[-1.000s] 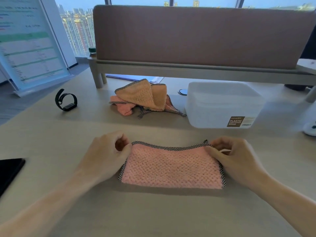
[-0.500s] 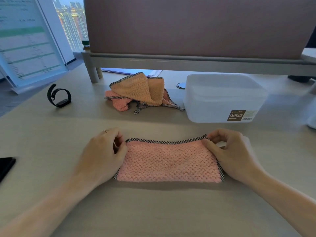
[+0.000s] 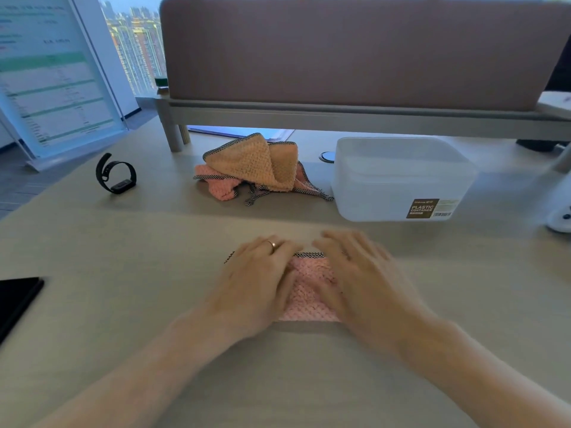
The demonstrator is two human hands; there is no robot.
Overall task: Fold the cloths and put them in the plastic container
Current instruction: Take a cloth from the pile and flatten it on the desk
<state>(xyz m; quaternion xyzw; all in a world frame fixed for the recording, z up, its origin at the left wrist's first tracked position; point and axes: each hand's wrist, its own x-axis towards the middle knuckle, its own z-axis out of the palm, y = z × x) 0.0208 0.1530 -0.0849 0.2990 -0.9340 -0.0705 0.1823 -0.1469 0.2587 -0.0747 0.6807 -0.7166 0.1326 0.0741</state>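
A pink cloth (image 3: 309, 288) with a checked black-and-white hem lies folded on the table in front of me. My left hand (image 3: 259, 279) rests flat on its left part, fingers straight. My right hand (image 3: 355, 273) lies flat on its right part, a little blurred. Only a narrow strip of cloth shows between the two hands. Farther back lies a loose heap of cloths (image 3: 256, 168), an orange one on top of pink ones. The translucent plastic container (image 3: 398, 180) stands to the right of the heap, with a brown label on its front.
A black wristband (image 3: 116, 174) lies at the back left, and a dark phone (image 3: 15, 301) at the left edge. A desk divider on a raised shelf (image 3: 340, 112) runs across the back. A white object (image 3: 559, 217) sits at the far right.
Both hands left the cloth's ends and came together over its middle, now lying flat on it. The cloth looks narrower than before.
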